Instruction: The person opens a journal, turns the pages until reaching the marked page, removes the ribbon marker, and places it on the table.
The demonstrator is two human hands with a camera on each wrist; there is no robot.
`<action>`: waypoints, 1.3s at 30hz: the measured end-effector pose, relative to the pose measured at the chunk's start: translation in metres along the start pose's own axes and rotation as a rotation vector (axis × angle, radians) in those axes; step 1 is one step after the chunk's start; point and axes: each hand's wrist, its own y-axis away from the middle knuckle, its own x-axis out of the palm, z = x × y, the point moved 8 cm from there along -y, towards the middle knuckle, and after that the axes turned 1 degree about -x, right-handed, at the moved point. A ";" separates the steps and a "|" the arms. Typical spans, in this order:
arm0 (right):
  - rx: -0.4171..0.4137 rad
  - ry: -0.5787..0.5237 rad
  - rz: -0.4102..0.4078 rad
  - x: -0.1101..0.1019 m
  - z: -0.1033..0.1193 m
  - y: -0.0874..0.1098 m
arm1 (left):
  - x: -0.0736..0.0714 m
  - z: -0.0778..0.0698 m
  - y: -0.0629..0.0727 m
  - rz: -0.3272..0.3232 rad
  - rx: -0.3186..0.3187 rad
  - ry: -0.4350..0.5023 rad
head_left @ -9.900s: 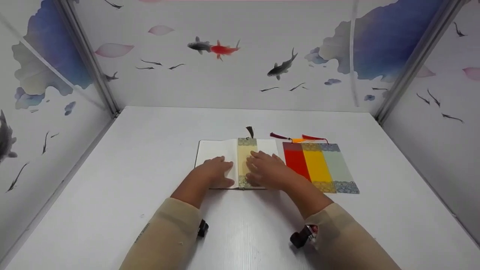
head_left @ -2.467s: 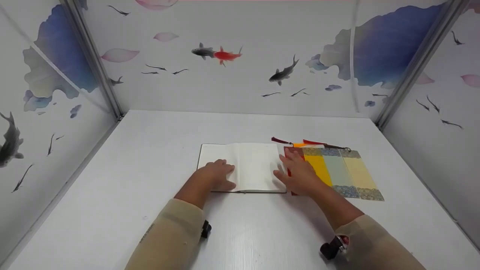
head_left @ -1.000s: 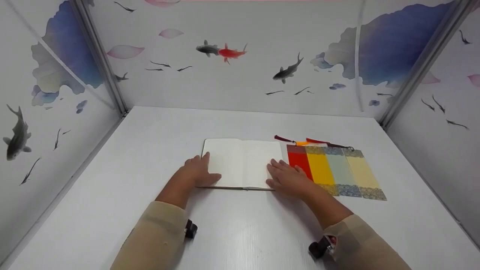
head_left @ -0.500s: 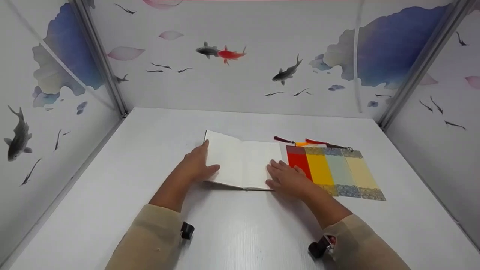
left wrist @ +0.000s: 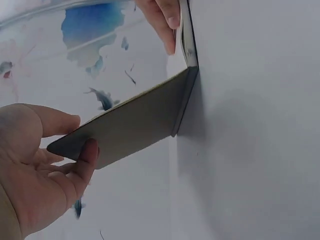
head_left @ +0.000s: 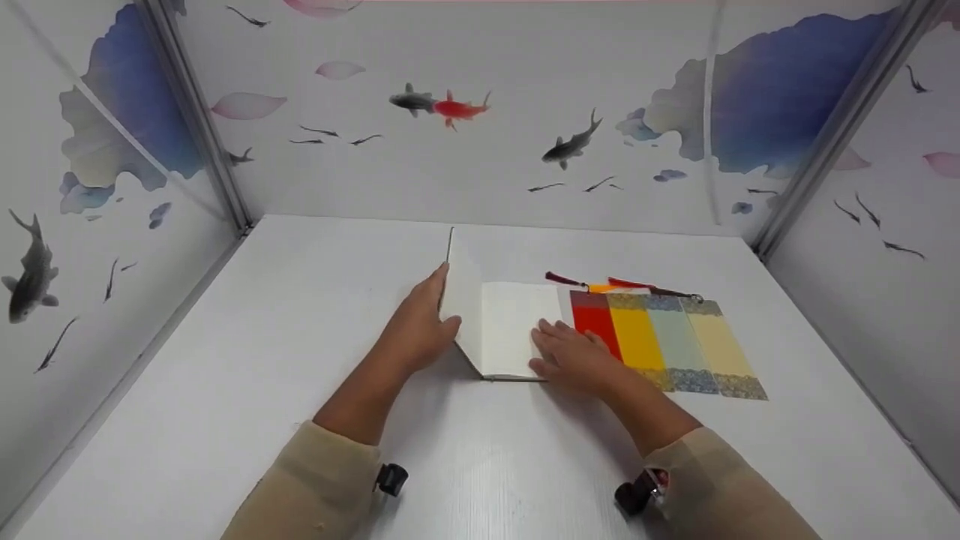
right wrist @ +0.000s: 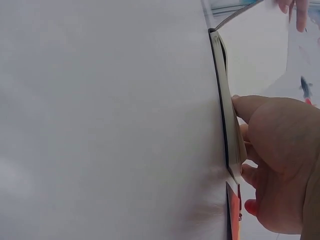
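A notebook with blank cream pages (head_left: 510,315) lies spread on the white table, its left cover (left wrist: 130,120) raised nearly upright from the spine. My left hand (head_left: 420,322) pinches the outer edge of that cover between thumb and fingers, as the left wrist view shows closely. My right hand (head_left: 574,356) rests on the right page near its outer edge, fingers extended; the thumb touches the page edge in the right wrist view. Beside it lie a red bookmark (head_left: 590,319), partly hidden by this hand, a yellow bookmark (head_left: 637,330), a pale green bookmark (head_left: 679,337) and a cream bookmark (head_left: 721,345).
Tassels (head_left: 630,283) from the bookmarks lie along their top ends. White panels (head_left: 480,172) painted with fish and petals wall in the table (head_left: 322,285) at the back and both sides, with metal posts (head_left: 199,112) at the corners.
Earlier, the cream bookmark lay on the notebook; it now lies at the right end of the row. My left hand has lifted the left cover from flat to nearly upright, moving right. My right hand stays put lately.
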 end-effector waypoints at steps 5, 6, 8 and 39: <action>0.002 0.006 -0.002 0.000 0.001 -0.002 | 0.012 -0.013 0.002 -0.013 0.044 0.108; 0.004 0.004 -0.001 -0.001 0.000 -0.002 | 0.015 -0.015 0.002 -0.012 0.049 0.125; 0.010 -0.009 0.004 -0.004 0.000 -0.003 | 0.019 -0.020 0.001 -0.008 0.054 0.153; 0.021 -0.852 -0.305 -0.082 0.022 0.001 | 0.070 -0.048 -0.012 0.179 0.187 0.129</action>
